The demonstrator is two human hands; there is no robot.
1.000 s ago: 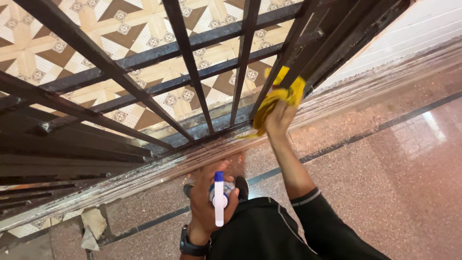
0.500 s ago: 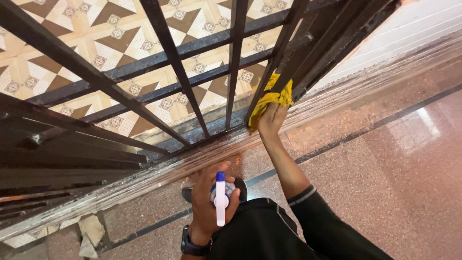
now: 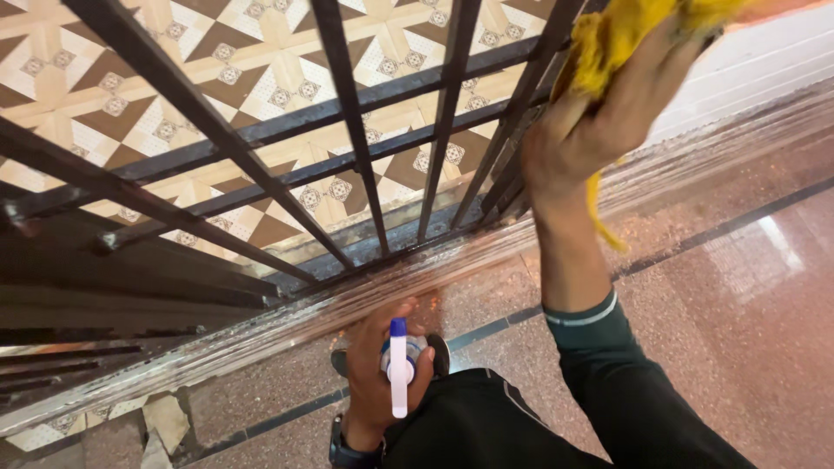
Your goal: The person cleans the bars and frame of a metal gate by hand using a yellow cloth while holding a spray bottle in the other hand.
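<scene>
1 yellow cloth (image 3: 638, 39) was bunched against a dark railing bar (image 3: 530, 122) at top right, the right hand (image 3: 591, 130) closed around it. The left hand (image 3: 373, 373) gripped a spray bottle (image 3: 399, 365) low (nozzle up). Wiping well meant wrapping the bar fully and pressing firmly along it.

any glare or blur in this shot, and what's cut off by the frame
Head view: a bright glare patch on the polished floor at right; the metal threshold looks streaked with motion blur; the yellow cloth in the right hand is cropped by the top edge; the spray bottle stays sharp.
</scene>
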